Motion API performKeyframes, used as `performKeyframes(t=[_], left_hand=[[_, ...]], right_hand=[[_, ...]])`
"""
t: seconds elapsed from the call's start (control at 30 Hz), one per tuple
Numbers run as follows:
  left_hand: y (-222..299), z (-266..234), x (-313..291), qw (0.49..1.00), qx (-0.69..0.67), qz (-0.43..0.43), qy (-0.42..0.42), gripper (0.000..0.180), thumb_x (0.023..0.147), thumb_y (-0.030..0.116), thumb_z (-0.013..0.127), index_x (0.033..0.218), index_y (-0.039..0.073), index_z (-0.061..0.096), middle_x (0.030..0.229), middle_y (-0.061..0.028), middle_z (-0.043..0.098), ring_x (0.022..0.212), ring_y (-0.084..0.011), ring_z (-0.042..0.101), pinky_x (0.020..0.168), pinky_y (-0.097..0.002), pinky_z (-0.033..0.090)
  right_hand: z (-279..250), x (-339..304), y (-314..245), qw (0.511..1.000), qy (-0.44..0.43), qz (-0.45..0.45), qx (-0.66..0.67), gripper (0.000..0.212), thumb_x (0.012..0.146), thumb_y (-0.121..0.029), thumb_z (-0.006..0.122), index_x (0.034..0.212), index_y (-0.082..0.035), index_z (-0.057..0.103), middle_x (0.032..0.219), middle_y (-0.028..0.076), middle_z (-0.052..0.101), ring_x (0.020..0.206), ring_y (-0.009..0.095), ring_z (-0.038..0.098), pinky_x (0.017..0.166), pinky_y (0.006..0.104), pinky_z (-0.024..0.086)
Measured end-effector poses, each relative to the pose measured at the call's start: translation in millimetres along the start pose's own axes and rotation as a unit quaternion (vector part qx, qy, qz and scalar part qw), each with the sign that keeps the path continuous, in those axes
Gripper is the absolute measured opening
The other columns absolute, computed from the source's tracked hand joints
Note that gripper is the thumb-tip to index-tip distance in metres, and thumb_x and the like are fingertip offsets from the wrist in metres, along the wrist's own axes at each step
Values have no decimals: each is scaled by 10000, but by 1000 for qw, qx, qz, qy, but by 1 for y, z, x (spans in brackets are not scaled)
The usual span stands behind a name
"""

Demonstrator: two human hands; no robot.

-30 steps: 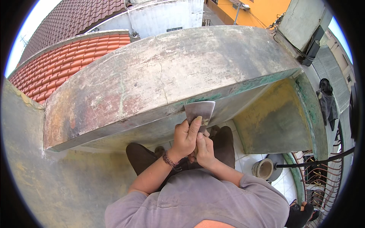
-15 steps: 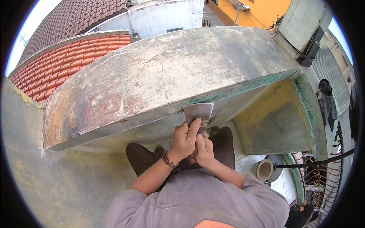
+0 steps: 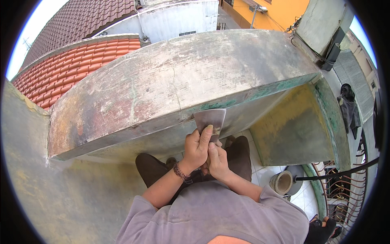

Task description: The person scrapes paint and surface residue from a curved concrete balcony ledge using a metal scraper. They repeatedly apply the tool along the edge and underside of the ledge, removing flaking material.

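A wide scraper (image 3: 210, 118) with a flared, greyish metal blade points away from me, its broad edge at or just in front of the front edge of the weathered concrete ledge (image 3: 162, 87); I cannot tell whether they touch. My left hand (image 3: 196, 150), below a braided bracelet, is closed on the scraper with the thumb lying along the blade. Just to its right, my right hand (image 3: 218, 163) is closed round the lower part of the tool. Fingers cover the handle. Worn green paint shows along the ledge's edge.
A stained wall (image 3: 73, 191) stands at my left, and a yellowish concrete panel (image 3: 290, 130) at my right. A round pot (image 3: 281, 182) sits on the tiled floor near a curved metal railing (image 3: 349, 183). Dark cloth (image 3: 348, 110) hangs at the far right.
The scraper blade has shifted and tilted slightly to the left. Both hands keep the same hold, and the view has moved a little.
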State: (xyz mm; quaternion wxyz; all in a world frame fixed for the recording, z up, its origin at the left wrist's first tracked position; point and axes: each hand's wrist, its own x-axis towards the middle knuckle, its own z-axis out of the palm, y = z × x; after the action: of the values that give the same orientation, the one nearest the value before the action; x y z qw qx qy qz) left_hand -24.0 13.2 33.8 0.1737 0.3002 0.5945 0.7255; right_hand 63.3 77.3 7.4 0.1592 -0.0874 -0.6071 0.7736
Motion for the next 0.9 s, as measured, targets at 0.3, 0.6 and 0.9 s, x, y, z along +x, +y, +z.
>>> performKeyframes(t=[0.3, 0.6, 0.9], left_hand=[[-6, -1, -4, 1000, -4, -23, 6, 383, 1023, 341, 457, 950, -11, 592, 732, -87, 672, 626, -145, 656, 554, -270, 531], [5, 5, -2, 999, -17, -24, 19, 370, 1020, 336, 467, 956, -8, 588, 723, -82, 664, 635, -137, 655, 561, -267, 534], [8, 5, 1, 999, -37, -7, 21, 376, 1007, 330, 509, 891, -18, 595, 707, -72, 668, 608, -133, 655, 523, -262, 518]], right_hand=[[3, -5, 0, 1000, 15, -9, -18, 471, 1054, -364, 288, 833, -15, 516, 542, 39, 487, 379, 123, 471, 349, 251, 404], [4, -3, -3, 1000, 18, -10, -12, 467, 1053, -362, 296, 834, -14, 518, 547, 40, 483, 379, 126, 462, 347, 256, 399], [6, -5, -6, 999, 29, -28, -6, 443, 1058, -300, 301, 806, -6, 516, 533, 21, 463, 384, 110, 454, 350, 253, 370]])
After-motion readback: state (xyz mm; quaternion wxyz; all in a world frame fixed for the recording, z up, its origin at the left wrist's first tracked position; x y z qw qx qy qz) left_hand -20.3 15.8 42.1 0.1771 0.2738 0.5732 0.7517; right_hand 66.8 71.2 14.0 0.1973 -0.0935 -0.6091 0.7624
